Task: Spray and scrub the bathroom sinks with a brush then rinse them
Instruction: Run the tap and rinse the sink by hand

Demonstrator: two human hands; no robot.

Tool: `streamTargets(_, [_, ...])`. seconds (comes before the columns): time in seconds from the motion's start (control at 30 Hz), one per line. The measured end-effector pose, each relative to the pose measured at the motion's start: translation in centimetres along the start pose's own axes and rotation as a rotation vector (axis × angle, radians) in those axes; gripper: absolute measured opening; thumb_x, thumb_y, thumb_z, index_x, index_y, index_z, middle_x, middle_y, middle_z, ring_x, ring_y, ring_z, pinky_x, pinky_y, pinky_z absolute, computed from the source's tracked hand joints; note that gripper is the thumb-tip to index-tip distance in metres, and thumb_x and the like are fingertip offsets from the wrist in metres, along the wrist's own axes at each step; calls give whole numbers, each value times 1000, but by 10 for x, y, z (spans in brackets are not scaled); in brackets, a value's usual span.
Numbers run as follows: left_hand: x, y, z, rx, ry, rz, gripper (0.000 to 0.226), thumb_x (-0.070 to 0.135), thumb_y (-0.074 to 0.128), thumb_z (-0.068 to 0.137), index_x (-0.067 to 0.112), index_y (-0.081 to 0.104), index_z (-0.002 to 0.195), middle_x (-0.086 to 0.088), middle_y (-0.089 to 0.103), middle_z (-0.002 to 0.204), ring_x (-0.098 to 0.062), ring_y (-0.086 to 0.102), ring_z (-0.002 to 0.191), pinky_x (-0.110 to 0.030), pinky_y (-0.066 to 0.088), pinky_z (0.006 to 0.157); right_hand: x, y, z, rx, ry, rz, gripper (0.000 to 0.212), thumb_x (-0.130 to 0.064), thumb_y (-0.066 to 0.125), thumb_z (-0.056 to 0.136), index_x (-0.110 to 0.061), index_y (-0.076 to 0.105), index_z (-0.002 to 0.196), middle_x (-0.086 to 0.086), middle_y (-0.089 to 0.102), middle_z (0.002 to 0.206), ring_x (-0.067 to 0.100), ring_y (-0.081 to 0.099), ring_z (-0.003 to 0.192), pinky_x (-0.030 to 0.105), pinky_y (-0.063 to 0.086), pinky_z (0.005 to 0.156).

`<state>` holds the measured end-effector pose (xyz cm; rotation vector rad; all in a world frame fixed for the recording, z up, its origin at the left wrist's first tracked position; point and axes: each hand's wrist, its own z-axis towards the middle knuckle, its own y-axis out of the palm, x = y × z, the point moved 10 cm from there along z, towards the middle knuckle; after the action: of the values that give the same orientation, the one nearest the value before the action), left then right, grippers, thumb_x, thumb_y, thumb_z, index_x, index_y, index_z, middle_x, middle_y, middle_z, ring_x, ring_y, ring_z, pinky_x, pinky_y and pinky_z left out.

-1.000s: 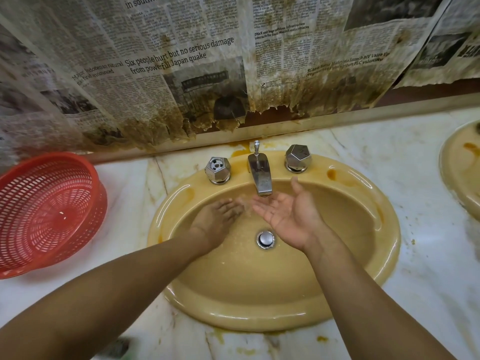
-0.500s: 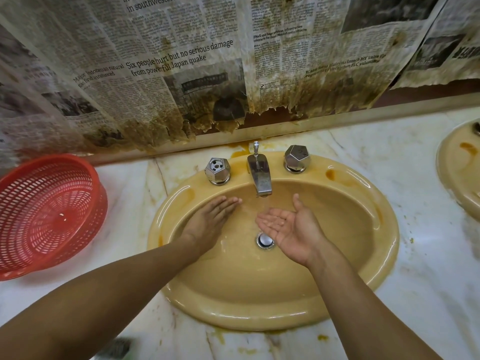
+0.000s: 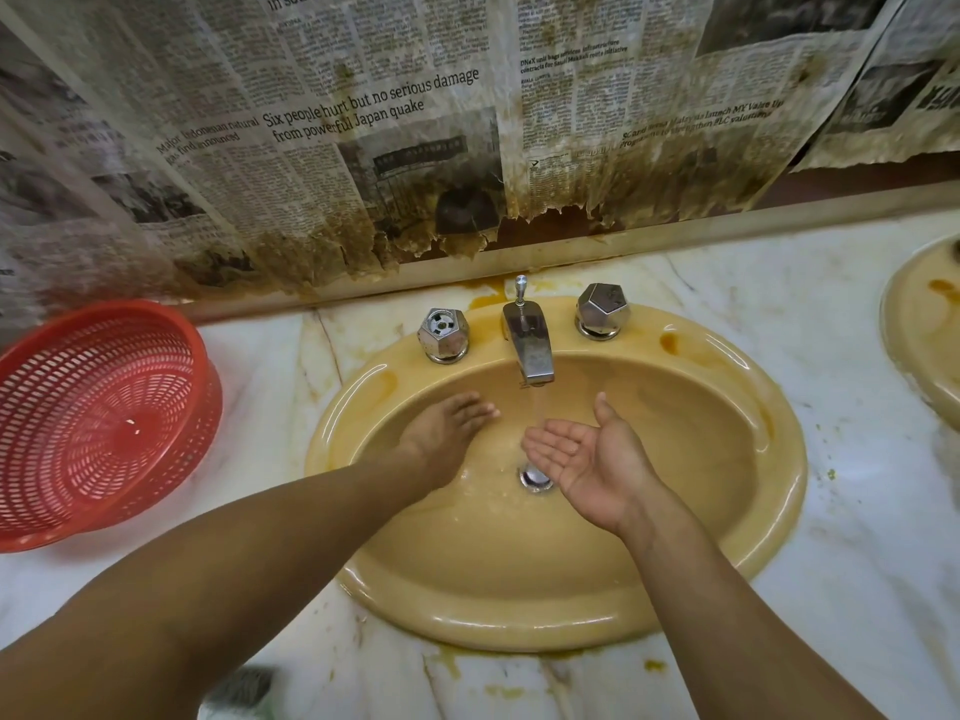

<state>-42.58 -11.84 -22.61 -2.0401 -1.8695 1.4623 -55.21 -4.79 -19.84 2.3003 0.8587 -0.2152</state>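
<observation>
The sink [image 3: 519,626] is an oval bowl of glossy ochre ceramic, set in a white veined marble tabletop [image 3: 857,511] blotched with yellow-brown stains. At the sink's back rim stands a dull chrome faucet [image 3: 530,350] between two faceted metal knobs [image 3: 443,335], and a thin stream of water [image 3: 537,407] runs into the bowl, above the round steel drain [image 3: 535,479]. Inside the sink, the left hand [image 3: 447,433] lies palm down on the wet left slope, fingers straight and holding nothing. The right hand [image 3: 587,459] is turned palm up in a loose cup with its fingertips at the stream, also holding nothing. Left of the sink sits a round red plastic lattice basket [image 3: 98,423]. Behind the sink, stained, ragged-edged newspaper [image 3: 363,148] covers the wall. Right of the sink, the edge of a second ochre basin [image 3: 924,324] shows.
</observation>
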Motion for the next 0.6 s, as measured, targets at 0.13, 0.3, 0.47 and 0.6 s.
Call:
streamTargets(0.13, [-5,4,-9,83,-70,-31,64,27,15,108,6,-18,159,-7,-33,164,-19,-25,155,-41,-15,126,-4,-5,1,11,-10,-5,84,-60,38,104,13,39,146,33,52,141,42,53,131,47,42,114])
streamTargets(0.3, [-15,9,-18,83,-121,-26,69,31,14,107,2,-28,154,-10,-38,162,-21,-29,153,-43,-17,126,-6,5,3,-15,-9,48,87,-62,40,102,13,37,147,34,51,141,43,55,129,47,42,114])
streamTargets(0.47, [14,45,-34,-137,19,-190,74,50,18,109,8,-16,160,-5,-25,168,-17,-21,156,-41,-11,128,-17,46,-4,-149,-38,89,90,-67,39,99,14,45,138,34,59,131,43,56,129,48,42,114])
streamTargets(0.6, [14,44,-39,-164,-2,-347,77,54,20,109,8,-12,161,-4,-20,170,-16,-17,157,-39,-11,128,-17,36,0,-125,-39,74,90,-67,39,99,13,43,140,34,57,133,44,57,126,49,44,111])
